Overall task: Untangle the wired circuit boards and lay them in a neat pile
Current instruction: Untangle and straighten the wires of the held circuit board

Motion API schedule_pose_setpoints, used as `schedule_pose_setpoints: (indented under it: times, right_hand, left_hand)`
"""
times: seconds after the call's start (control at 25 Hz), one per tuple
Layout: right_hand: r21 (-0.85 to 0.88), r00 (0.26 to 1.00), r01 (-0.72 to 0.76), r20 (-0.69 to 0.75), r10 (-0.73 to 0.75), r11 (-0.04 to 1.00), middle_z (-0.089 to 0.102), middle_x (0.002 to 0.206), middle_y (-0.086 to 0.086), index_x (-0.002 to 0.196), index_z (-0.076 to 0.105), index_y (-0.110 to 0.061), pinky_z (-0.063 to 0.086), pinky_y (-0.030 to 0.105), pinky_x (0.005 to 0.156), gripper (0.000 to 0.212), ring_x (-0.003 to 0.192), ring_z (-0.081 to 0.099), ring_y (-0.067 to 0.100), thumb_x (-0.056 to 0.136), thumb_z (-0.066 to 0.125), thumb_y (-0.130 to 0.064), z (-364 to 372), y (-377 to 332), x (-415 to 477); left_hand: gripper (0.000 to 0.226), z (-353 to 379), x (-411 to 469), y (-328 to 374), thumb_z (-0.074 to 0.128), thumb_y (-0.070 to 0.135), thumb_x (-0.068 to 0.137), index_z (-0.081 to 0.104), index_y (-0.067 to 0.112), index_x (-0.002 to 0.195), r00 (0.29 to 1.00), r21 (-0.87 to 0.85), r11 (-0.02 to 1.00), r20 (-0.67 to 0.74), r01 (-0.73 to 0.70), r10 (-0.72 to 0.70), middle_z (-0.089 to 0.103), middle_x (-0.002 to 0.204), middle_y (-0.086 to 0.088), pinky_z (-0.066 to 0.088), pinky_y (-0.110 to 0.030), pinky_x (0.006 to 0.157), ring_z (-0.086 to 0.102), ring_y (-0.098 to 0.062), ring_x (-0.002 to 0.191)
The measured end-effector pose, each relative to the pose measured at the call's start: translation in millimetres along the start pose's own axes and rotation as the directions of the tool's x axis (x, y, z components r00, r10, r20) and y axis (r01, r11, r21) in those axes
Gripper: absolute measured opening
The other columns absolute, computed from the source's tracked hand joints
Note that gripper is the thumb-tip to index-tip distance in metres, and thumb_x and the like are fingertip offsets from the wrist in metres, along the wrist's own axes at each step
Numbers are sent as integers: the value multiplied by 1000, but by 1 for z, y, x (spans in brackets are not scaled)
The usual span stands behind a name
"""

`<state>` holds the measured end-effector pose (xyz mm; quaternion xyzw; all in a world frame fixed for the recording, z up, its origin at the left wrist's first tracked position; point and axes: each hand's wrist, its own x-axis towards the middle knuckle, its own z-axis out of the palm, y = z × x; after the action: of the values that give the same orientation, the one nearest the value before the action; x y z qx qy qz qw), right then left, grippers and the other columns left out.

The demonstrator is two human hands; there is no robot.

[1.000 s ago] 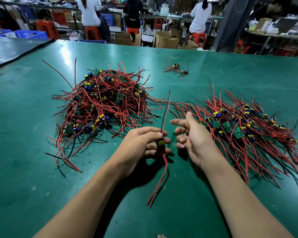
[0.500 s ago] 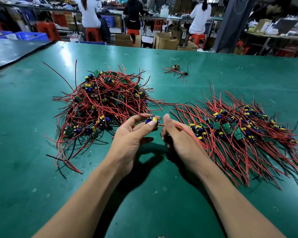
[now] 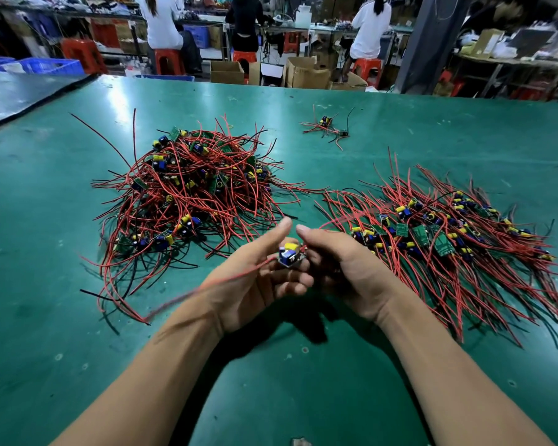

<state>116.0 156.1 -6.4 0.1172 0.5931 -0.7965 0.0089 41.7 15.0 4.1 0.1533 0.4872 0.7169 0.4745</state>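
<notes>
Green workbench (image 3: pixel 45 284): left hand (image 3: pixel 252 284) and right hand (image 3: pixel 348 272) together grip one wired circuit board (image 3: pixel 290 255) between a tangled heap (image 3: pixel 190 194) and a neater pile (image 3: pixel 448 243).

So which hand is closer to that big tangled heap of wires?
Left. The left hand sits just right of the tangled heap; the right hand is farther off, beside the neat pile.

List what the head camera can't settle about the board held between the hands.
Head view:
- Right hand: fingers tucked behind its own palm, grip unclear.
- Red wire trailing from the small blue-and-yellow circuit board: motion-blurred, end unclear.
- Tangled red-wire heap: lower boards buried under wires.
- Far stray wired boards: too small to count.
</notes>
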Motion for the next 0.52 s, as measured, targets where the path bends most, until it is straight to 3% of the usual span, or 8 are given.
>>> schedule_pose_setpoints:
  times: [0.12,0.2,0.28,0.4,0.52]
  right_hand:
    - [-3,991,51,-122,-51,999,40,64,2,75,57,-23,16,35,59,30,55,35,18,81,76,-45,-1,0,1]
    - [-24,973,82,-213,-85,996,42,66,3,67,55,-23,36,21,50,32,51,43,15,86,76,-38,-5,0,4]
    - [-63,970,91,-221,-103,994,50,68,4,71,63,-20,47,20,47,28,49,51,13,85,75,-42,-5,0,3]
    - [-111,993,61,-92,-71,992,72,85,12,98,76,-14,59,33,66,39,69,67,22,81,74,-50,-4,0,1]
    - [-167,994,52,-90,-68,985,73,93,18,103,77,-10,58,55,88,31,84,68,29,92,71,-38,-4,5,4]
  left_hand:
    - [17,1,1,-7,69,28,79,77,13,81,998,18,998,2,-63,63,72,76,-9,58,-25,58,70,-18,63]
    - [16,2,3,-13,73,18,75,70,7,87,992,7,994,-50,-112,113,73,79,-14,60,-29,61,73,-24,67]
    - [19,3,6,-17,76,15,72,67,5,86,984,33,990,-110,-138,141,73,79,-17,60,-30,63,73,-27,67]
    - [2,5,8,-17,74,7,76,75,8,75,970,96,982,-167,-163,177,72,76,-16,59,-26,56,69,-22,58]
    - [16,6,9,-20,63,-3,87,74,4,77,954,212,957,-182,-199,238,69,70,-10,53,-22,47,65,-15,51]
